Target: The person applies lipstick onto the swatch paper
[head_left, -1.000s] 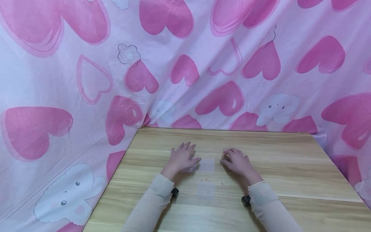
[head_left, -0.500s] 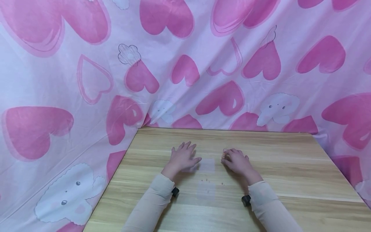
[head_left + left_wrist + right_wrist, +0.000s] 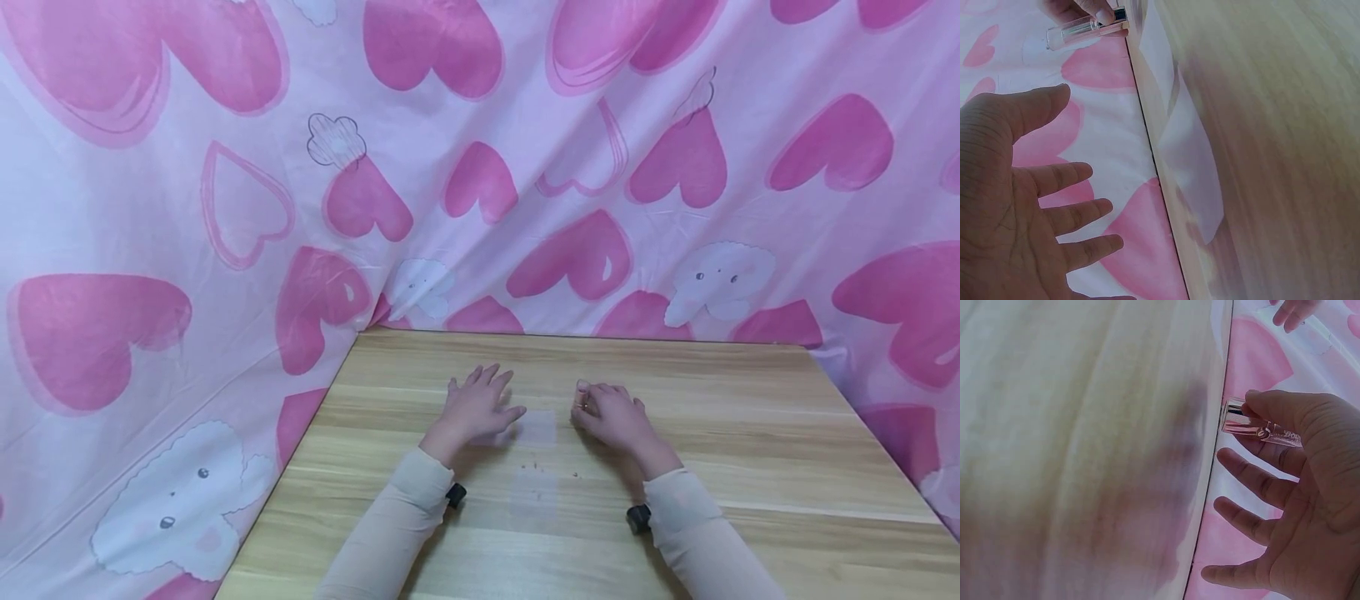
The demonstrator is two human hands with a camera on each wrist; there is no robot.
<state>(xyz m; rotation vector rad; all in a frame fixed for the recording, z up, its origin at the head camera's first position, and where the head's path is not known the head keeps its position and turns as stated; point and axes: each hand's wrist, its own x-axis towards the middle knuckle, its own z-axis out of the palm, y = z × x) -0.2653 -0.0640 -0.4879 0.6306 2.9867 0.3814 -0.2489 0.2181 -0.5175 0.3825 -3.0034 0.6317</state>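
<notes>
My right hand [image 3: 617, 417] pinches a small lipstick tube [image 3: 1254, 424] between thumb and index finger, its other fingers spread apart. The tube has a clear, printed part and a shiny gold-and-dark end; in the left wrist view the clear end [image 3: 1063, 36] points left. My left hand [image 3: 476, 408] holds nothing and hovers over the table with fingers spread. Beside its thumb lies a thin translucent sheet [image 3: 537, 427], seen with raised, curved edges in the left wrist view. A second pale sheet [image 3: 534, 504] lies nearer the person.
A wood-grain table [image 3: 750, 433] stretches out under both hands. Several tiny reddish bits [image 3: 575, 475] lie between the two sheets and off to the right. A pink cloth with hearts [image 3: 570, 258] hangs behind the table and along its sides.
My left hand has shifted slightly to the right. The lipstick tube has turned a little in my right hand's pinch, while that hand stays almost in place. The sheets have not moved.
</notes>
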